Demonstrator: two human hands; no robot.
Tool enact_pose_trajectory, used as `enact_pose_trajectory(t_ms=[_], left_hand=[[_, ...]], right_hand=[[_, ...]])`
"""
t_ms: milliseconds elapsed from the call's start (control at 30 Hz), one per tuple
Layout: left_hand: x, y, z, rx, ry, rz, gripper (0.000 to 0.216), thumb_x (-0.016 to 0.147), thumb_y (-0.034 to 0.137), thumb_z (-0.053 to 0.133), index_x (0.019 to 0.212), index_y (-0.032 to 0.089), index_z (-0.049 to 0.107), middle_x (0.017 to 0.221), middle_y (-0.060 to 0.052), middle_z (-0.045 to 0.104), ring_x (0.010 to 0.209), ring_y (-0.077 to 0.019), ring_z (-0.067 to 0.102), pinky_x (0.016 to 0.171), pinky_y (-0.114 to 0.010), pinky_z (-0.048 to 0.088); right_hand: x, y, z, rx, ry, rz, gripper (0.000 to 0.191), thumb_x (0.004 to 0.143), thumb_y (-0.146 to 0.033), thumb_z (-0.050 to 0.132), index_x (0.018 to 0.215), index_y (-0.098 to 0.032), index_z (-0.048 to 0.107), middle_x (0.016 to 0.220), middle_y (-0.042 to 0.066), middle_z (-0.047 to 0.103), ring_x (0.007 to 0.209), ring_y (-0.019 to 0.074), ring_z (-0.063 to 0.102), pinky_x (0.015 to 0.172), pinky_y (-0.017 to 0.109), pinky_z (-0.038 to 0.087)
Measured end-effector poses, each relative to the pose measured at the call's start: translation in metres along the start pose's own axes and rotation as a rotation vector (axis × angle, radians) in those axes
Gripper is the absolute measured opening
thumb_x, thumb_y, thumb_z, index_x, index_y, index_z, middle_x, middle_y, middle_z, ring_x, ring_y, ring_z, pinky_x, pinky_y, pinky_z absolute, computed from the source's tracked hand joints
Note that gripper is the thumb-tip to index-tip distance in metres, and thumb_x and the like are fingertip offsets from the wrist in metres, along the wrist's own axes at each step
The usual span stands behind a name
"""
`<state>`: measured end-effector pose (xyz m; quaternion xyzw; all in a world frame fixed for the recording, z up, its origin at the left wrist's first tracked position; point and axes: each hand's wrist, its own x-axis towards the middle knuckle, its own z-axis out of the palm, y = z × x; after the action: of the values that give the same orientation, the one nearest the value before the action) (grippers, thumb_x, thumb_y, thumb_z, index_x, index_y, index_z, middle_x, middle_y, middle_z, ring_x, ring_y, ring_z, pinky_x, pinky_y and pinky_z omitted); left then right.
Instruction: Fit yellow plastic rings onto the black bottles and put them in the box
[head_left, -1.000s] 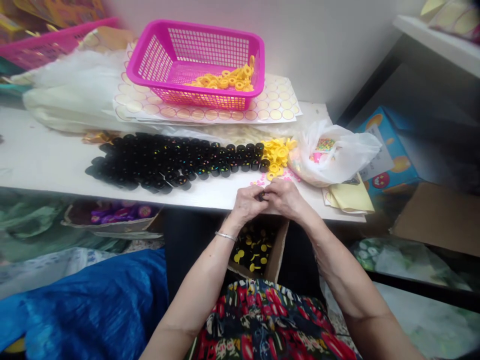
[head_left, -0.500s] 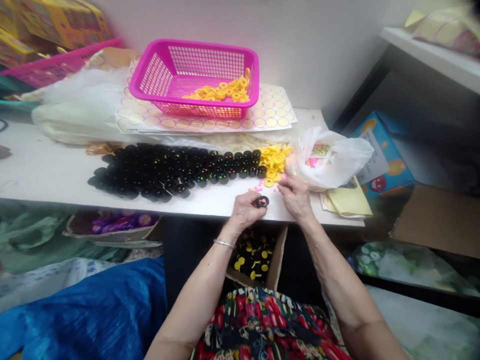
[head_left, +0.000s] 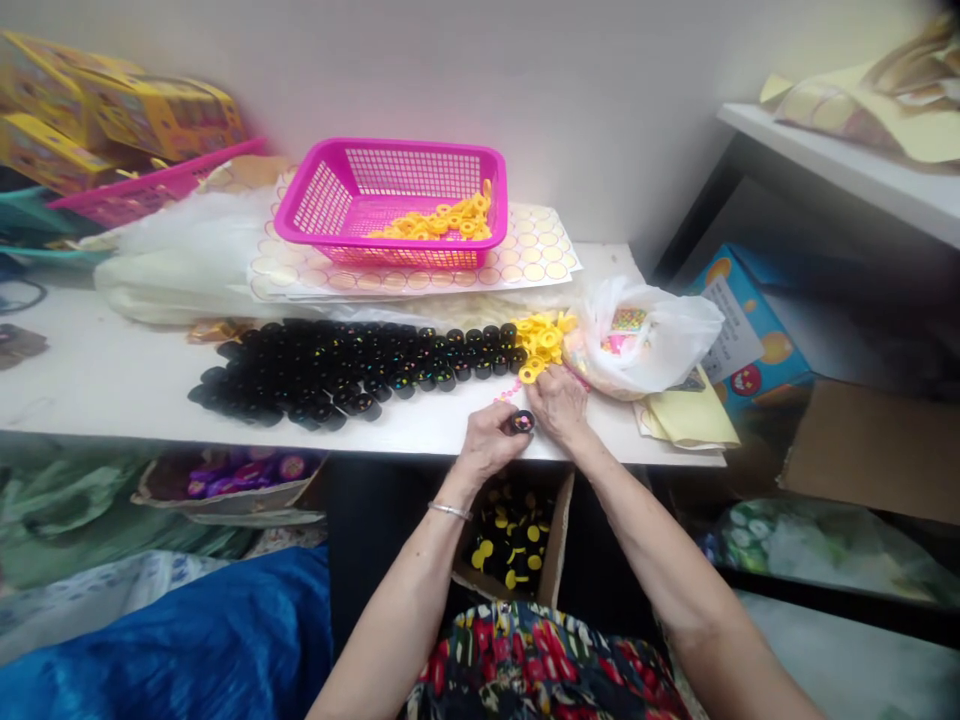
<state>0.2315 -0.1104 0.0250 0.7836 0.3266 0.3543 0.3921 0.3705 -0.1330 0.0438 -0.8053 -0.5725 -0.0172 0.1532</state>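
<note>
My left hand [head_left: 486, 440] is closed around a small black round cup [head_left: 523, 422] near the table's front edge. Its top faces me, and something pink shows inside. Just right of it, my right hand [head_left: 561, 405] rests low over the table with fingers bent together. Its fingertips are at the near edge of a pile of yellow ring-shaped pieces [head_left: 541, 335]; what they pinch, if anything, is hidden. Small pink beads [head_left: 508, 393] lie scattered between the hands. To the left, rows of black cups [head_left: 337, 365] with coloured specks stand packed together.
Behind the cups, a pink basket [head_left: 390, 255] with yellow rings sits on sticker sheets [head_left: 551, 255]. A white plastic bag [head_left: 660, 350] with colourful bits stands to the right. Below the table edge, a cardboard box [head_left: 556, 540] holds black and yellow pieces.
My right hand has moved left, closer to my left hand and the yellow rings. My left hand still holds the black cup. The whole view has shifted slightly.
</note>
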Motion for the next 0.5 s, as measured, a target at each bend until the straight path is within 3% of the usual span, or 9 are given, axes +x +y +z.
enact_pose_trajectory(t_ms=[100,233,500], left_hand=[[0.0,-0.001,0.0,0.006,0.004,0.012,0.007,0.06,0.02,0.064,0.064,0.016,0.059,0.058,0.004,0.045,0.05,-0.0065,0.039,0.048,-0.02,0.033],[0.0,-0.003,0.0,0.012,0.001,0.021,0.008,0.061,0.02,0.064,0.067,0.016,0.061,0.06,0.004,0.046,0.051,-0.0065,0.039,0.049,-0.02,0.034],[-0.002,-0.008,0.001,-0.033,0.011,0.025,0.023,0.057,0.024,0.072,0.077,0.015,0.063,0.068,0.002,0.051,0.053,-0.0068,0.042,0.051,-0.021,0.037]], right_hand=[[0.002,0.003,-0.004,-0.009,0.025,-0.013,0.021,0.083,-0.02,0.041,0.091,-0.015,0.06,0.095,0.011,0.058,0.085,0.0206,0.051,0.07,0.028,0.034],[0.01,0.005,-0.011,-0.038,0.001,-0.149,0.022,0.078,-0.014,0.043,0.094,-0.016,0.058,0.097,0.011,0.055,0.089,0.0224,0.048,0.072,0.03,0.033],[0.025,0.008,-0.007,-0.089,-0.046,-0.258,0.02,0.078,-0.011,0.042,0.09,-0.013,0.058,0.096,0.012,0.057,0.088,0.0217,0.048,0.07,0.031,0.03]])
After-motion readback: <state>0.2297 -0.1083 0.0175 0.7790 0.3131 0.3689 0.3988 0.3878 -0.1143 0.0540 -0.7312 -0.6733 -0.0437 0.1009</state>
